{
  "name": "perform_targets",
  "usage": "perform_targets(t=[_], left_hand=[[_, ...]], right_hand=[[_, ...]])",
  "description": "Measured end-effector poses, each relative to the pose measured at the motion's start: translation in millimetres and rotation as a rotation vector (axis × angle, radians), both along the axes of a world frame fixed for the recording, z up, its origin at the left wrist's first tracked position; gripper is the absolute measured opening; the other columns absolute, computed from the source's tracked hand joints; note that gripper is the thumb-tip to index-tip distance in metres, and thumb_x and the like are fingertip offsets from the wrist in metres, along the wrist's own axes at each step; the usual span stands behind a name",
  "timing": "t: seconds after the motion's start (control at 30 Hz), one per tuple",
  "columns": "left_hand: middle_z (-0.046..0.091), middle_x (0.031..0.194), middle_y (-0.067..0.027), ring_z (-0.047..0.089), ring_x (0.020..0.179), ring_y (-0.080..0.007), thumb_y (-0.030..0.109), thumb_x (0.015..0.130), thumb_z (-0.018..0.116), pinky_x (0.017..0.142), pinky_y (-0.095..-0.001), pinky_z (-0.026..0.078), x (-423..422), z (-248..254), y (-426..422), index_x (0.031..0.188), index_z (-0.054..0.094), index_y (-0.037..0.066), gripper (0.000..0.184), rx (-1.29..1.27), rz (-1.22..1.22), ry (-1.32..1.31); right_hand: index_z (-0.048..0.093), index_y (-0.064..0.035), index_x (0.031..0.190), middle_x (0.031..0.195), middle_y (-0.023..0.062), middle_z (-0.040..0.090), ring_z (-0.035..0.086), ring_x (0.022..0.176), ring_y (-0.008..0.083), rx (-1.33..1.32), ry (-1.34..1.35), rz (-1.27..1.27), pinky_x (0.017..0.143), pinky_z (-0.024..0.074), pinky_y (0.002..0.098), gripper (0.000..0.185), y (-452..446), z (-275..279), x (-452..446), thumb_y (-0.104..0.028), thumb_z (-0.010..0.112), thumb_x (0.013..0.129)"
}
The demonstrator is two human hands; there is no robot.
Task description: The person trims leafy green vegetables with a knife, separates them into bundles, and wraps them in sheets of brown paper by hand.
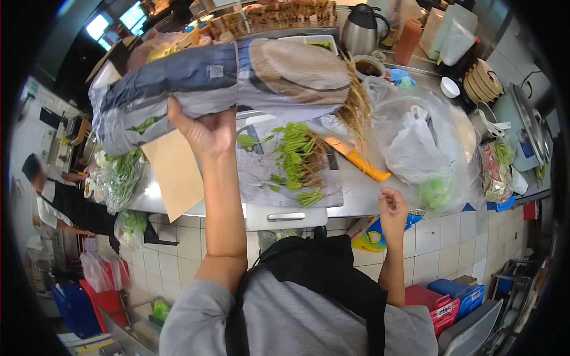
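The left hand (211, 133) holds up a long wrapped bundle (178, 77), palm against its underside, thumb raised along the near side; the grip is closed on the wrapper. The bundle lies roughly level above the far part of the steel counter (351, 199), with pale, stringy roots (358, 110) spilling from its right end and a bit of green leaf showing through the wrapper near the thumb. The right hand (392, 204) hangs by the counter's near edge with its fingers curled, just beside the end of an orange-handled knife (358, 161) but apart from it; nothing shows in that hand, though whether its fingertips meet cannot be told. Below the bundle, cut green stems (294, 151) with brown roots lie in a heap on a grey printed sheet (255, 185) (a few loose leaves are scattered to the left of the heap). The sheet covers much of a white cutting board (285, 223), whose near end, with a handle slot, juts past the counter's edge. A piece of brown paper (173, 178) lies left of the sheet, and a clear plastic bag (415, 145) sits to the right of the knife. Behind the bundle stands a steel jug (359, 34) with a black handle. At far left, another person (56, 199) stands in a dark apron.
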State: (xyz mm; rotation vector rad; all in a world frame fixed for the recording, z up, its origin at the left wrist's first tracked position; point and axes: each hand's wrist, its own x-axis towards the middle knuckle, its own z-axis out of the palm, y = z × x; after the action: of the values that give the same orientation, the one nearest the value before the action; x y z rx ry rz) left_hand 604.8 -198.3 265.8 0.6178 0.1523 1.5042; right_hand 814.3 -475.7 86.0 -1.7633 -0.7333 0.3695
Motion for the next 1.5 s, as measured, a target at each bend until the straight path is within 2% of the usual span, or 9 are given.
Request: perform_targets(t=[0.43,0.67,0.87,1.07,1.2,1.3,1.33,1.4,1.5], left_hand=[[0.030,0.141,-0.0102,0.030,0.128,-0.0321,0.050,0.071,0.069,0.102,-0.0628,0.021,-188.2,-124.6,16.1,0.136,0.035,0.016,0.081,-0.508,0.081,-0.006],[0.040,0.135,-0.0134,0.033,0.125,-0.0362,0.052,0.073,0.065,0.101,-0.0653,0.017,-177.8,-181.4,35.5,0.131,0.040,0.014,0.074,-0.740,-0.124,0.034],[0.029,0.143,-0.0162,0.026,0.131,-0.0383,0.054,0.073,0.062,0.104,-0.0647,0.014,-147.8,-185.2,33.2,0.137,0.030,0.012,0.083,-1.057,-0.308,0.197],[0.026,0.139,-0.0248,0.026,0.129,-0.0415,0.057,0.063,0.074,0.103,-0.0636,0.017,-149.6,-193.4,49.1,0.141,0.017,0.005,0.110,-1.201,-0.311,0.338],[0.033,0.134,-0.0243,0.035,0.125,-0.0376,0.048,0.062,0.079,0.101,-0.0588,0.026,-156.7,-186.1,25.7,0.134,0.022,-0.007,0.107,-1.077,-0.243,0.641],[0.043,0.122,-0.0196,0.039,0.122,-0.0351,0.036,0.056,0.085,0.093,-0.0573,0.034,-166.1,-180.9,24.7,0.135,0.035,0.011,0.096,-0.205,-0.132,1.294],[0.043,0.122,-0.0196,0.039,0.122,-0.0351,0.036,0.056,0.085,0.093,-0.0573,0.034,-165.4,-169.7,31.7,0.135,0.035,0.011,0.096,-0.211,-0.132,1.306],[0.047,0.122,-0.0201,0.045,0.117,-0.0393,0.031,0.049,0.087,0.096,-0.0617,0.030,-163.0,-136.2,44.7,0.139,0.031,0.020,0.107,0.984,0.569,2.063],[0.045,0.128,-0.0205,0.047,0.115,-0.0424,0.032,0.042,0.086,0.098,-0.0653,0.025,-169.9,-146.8,84.3,0.143,0.024,0.021,0.119,1.209,0.397,2.237]], right_hand=[[0.061,-0.0021,0.098,0.080,0.0027,0.060,0.052,0.068,0.0078,0.011,0.104,-0.016,0.062,0.0439,0.0221,0.018,13.0,-41.3,-186.0,-0.001,0.059,0.080],[0.059,0.0005,0.098,0.077,0.0014,0.058,0.054,0.067,0.0077,0.025,0.389,0.005,0.061,0.0436,0.0211,0.018,4.9,-56.9,-228.4,-0.002,0.058,0.080],[0.059,0.0007,0.099,0.076,0.0011,0.058,0.054,0.067,0.0078,0.024,0.429,0.039,0.063,0.0439,0.0209,0.018,1.5,-71.5,-208.2,-0.004,0.058,0.082],[0.059,-0.0009,0.100,0.077,0.0010,0.059,0.054,0.067,0.0078,-0.018,0.454,0.201,0.063,0.0437,0.0208,0.018,25.0,-83.5,-195.4,-0.008,0.060,0.084],[0.059,-0.0005,0.103,0.085,0.0040,0.061,0.056,0.072,0.0093,-0.123,0.654,0.436,0.065,0.0458,0.0225,0.021,54.9,-43.2,-191.6,-0.009,0.060,0.084],[0.059,-0.0001,0.105,0.085,0.0032,0.061,0.057,0.075,0.0094,-0.076,0.730,0.562,0.067,0.0466,0.0228,0.022,77.3,-32.5,-185.7,-0.012,0.059,0.087],[0.059,0.0001,0.105,0.085,0.0023,0.061,0.057,0.076,0.0094,-0.023,0.787,0.609,0.068,0.0460,0.0225,0.021,86.5,-30.5,-186.4,-0.011,0.058,0.087],[0.057,0.0015,0.107,0.088,0.0036,0.060,0.057,0.079,0.0102,-0.048,0.817,0.615,0.071,0.0470,0.0235,0.023,110.3,-27.6,-191.2,-0.010,0.058,0.088],[0.056,0.0020,0.109,0.092,0.0049,0.060,0.057,0.082,0.0104,0.049,0.564,0.546,0.074,0.0477,0.0237,0.024,153.1,-35.2,-212.0,-0.009,0.057,0.087]])
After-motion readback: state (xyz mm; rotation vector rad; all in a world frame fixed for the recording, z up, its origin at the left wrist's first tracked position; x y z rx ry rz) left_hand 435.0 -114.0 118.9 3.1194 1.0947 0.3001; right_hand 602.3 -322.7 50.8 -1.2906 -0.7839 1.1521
